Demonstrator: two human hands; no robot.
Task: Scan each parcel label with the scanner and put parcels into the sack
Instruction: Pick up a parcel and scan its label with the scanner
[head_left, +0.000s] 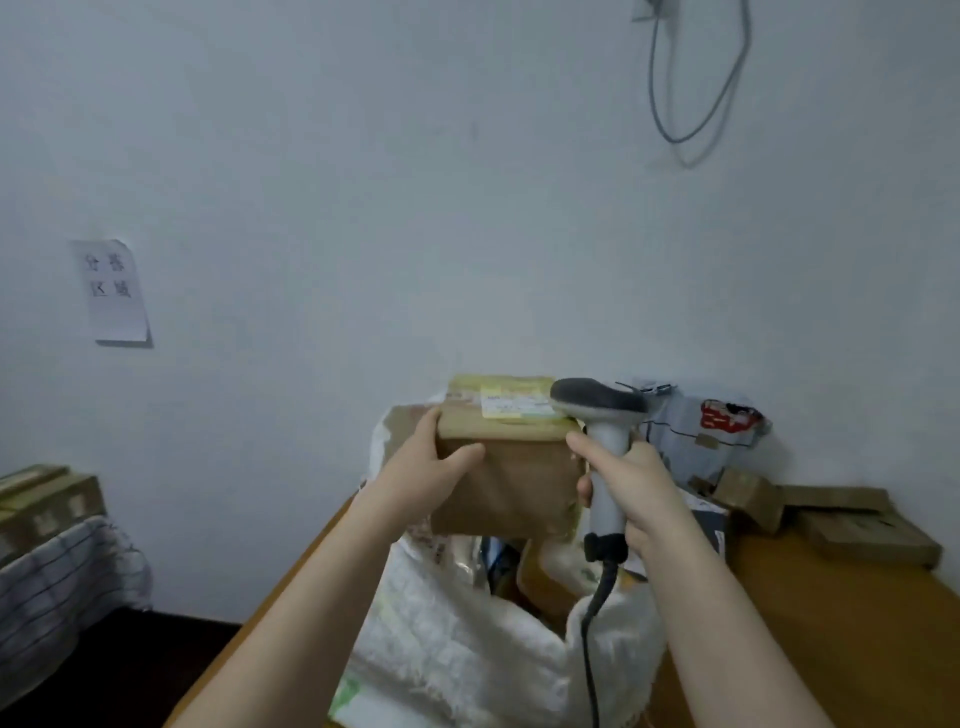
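We note one parcel (509, 478) gripped by the left hand (431, 465) above one open sack (457, 639), its single label (511, 404) just beside one scanner (605, 415) whose handle the right hand (636, 493) clasps, with at least three boxes (852, 525) right of that hand.

Matt brown cardboard parcel (509, 483); smooth grey plastic scanner (605, 452); coarse woven white sack (457, 639); wooden table (831, 623).
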